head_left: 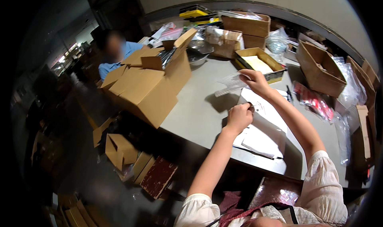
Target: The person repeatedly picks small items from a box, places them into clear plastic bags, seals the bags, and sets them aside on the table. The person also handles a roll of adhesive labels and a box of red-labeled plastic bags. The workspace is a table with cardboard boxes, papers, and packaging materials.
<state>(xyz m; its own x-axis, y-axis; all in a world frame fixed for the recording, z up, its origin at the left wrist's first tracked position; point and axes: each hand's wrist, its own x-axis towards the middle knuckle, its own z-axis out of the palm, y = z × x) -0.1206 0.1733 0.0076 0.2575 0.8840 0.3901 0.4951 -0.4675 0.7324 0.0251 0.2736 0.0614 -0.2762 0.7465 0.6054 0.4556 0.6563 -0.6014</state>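
A large open cardboard box (149, 81) is seen at the grey table's (195, 115) left end, with a metal bowl (197, 56) just behind it. Red packets (315, 101) are laid to the right, and flattened cartons (119, 149) are scattered on the floor.

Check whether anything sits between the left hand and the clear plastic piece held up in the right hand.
Nothing visible does. The left hand rests closed on the white papers; the right hand lifts the clear plastic piece just above, with only bare grey table between.

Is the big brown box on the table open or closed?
Open. The big cardboard box has its top flaps standing apart.
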